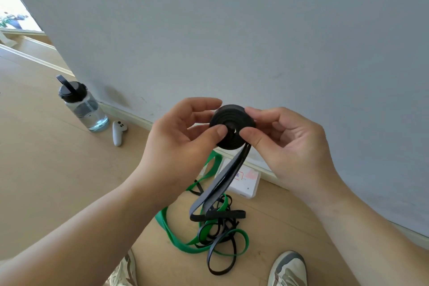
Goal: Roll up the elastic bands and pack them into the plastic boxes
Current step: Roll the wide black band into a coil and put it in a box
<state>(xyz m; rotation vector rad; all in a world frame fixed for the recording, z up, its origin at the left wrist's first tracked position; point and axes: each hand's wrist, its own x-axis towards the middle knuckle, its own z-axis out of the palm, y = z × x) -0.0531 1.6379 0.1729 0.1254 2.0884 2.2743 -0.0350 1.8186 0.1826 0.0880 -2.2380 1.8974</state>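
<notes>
So the black band roll [232, 121] is held up in mid-air, right between both hands, in front of the grey wall [232, 30]. It's pinched on its left side by the left hand [183, 132], with the thumb laid on the flat spiral face and the fingers curled round the back edge. The right side is gripped the same way by the right hand [287, 139], thumb pressed near the centre of the coil. The two thumbs are almost touching over the middle.

A loose tail [220, 183] of the same band is left hanging from the roll's lower edge down to the wooden floor [58, 181], where it's lost in a tangled pile of bands [209, 234], green and black. A white plastic box [248, 183] is parked by the skirting, below the hands, partly hidden by the tail. Off to the left, a water bottle [83, 107] is stood by the wall, with a white controller [118, 132] laid just beside it.
</notes>
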